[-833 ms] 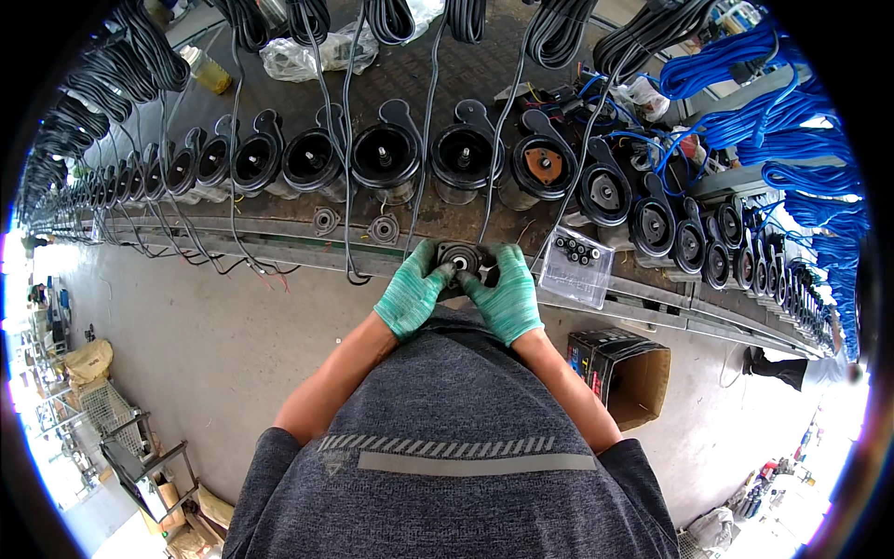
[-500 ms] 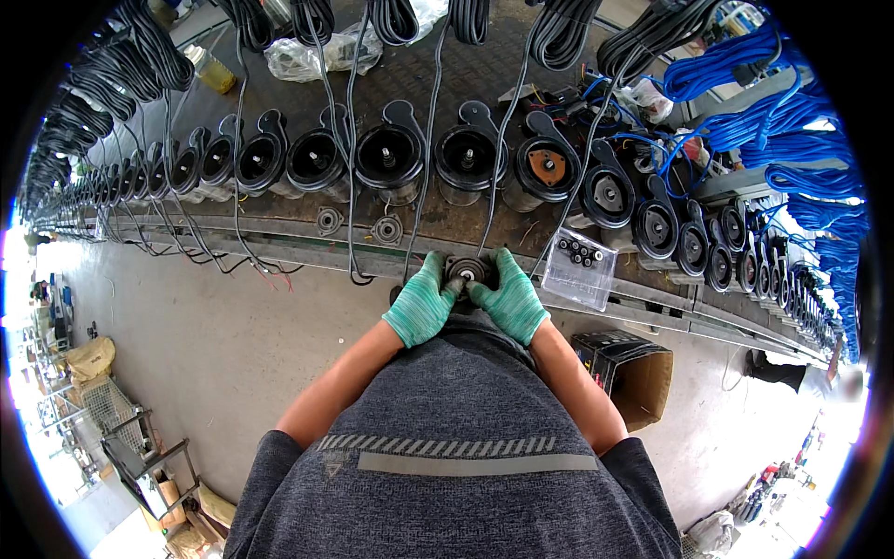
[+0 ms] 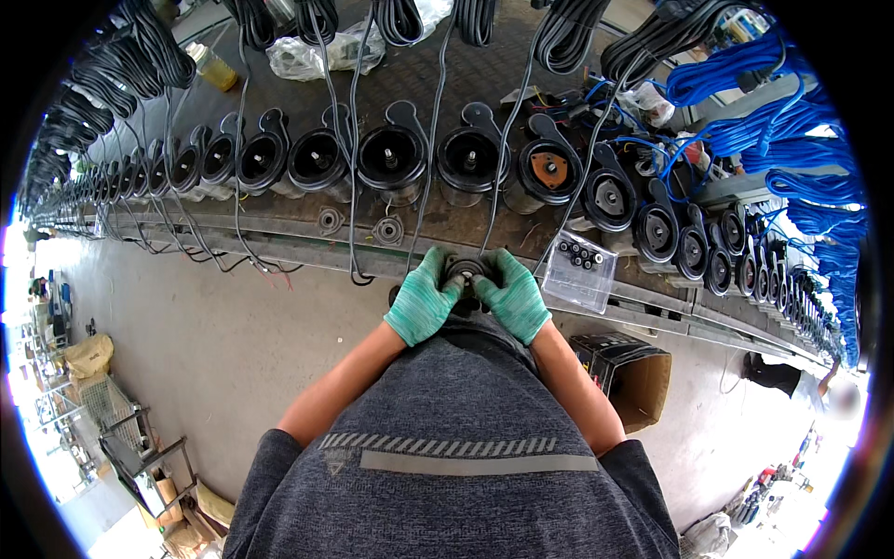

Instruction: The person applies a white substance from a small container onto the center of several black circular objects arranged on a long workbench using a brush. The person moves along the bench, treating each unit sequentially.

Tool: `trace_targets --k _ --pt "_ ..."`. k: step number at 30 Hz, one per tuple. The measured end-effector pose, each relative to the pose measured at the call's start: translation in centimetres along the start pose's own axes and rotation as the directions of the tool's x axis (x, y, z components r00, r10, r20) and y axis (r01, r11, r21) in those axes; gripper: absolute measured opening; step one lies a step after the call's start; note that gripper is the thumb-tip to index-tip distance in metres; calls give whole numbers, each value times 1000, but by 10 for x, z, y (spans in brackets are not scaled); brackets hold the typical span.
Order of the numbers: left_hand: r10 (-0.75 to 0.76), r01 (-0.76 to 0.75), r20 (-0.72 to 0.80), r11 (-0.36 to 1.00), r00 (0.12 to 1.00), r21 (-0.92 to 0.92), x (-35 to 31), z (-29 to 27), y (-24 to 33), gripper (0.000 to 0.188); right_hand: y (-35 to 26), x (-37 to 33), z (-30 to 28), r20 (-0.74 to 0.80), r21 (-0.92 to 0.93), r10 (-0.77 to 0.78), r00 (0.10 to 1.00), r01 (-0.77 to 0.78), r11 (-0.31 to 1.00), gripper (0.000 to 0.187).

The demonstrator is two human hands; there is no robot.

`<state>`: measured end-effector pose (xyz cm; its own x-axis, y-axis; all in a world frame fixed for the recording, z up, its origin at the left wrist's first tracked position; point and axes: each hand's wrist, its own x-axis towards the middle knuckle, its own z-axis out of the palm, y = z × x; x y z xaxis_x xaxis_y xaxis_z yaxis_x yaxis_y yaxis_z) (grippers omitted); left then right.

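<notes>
At the bench's front edge, close to my body, is a dark round flanged cover [image 3: 467,267]. My left hand [image 3: 421,303], in a green knit glove, is closed on its left side. My right hand [image 3: 512,300], gloved alike, grips the right side. Both thumbs press together over the cover's centre and hide most of it. Two similar metal flanged covers, a left one [image 3: 330,221] and a right one [image 3: 388,230], lie on the bench to the left. Right of my hands sits a clear plastic box [image 3: 582,284] with several small black-and-silver round parts [image 3: 580,253].
Black cylindrical motor housings [image 3: 392,156] line the bench, one with an orange-brown plate [image 3: 549,168]. Coiled black cables [image 3: 568,35] and blue cables [image 3: 764,130] hang overhead, their leads crossing the bench. An open cardboard box [image 3: 643,387] stands on the floor to the right.
My thumbs have moved inward over the cover's centre, hiding the bright middle seen before. Both hands stay in place. At the far right, another person shows more in view.
</notes>
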<state>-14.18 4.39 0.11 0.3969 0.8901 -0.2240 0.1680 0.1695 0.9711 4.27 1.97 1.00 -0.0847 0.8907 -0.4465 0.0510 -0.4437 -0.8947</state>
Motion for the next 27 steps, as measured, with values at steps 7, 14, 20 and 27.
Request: trace_targets --k 7,14,20,27 --pt "-25 48 -111 977 994 210 2 2 11 27 9 13 12 -83 -171 -141 987 125 977 26" --pt "-28 -30 -158 935 987 -354 14 -29 3 50 -37 57 1 -220 -425 -545 809 424 800 20" --pt "-28 108 -428 981 903 163 43 -94 -106 43 -74 125 -10 -99 -885 -843 529 340 318 20" --pt "-14 285 -340 582 940 762 66 -102 -105 67 -57 143 -15 119 -939 -848 516 335 73 24"
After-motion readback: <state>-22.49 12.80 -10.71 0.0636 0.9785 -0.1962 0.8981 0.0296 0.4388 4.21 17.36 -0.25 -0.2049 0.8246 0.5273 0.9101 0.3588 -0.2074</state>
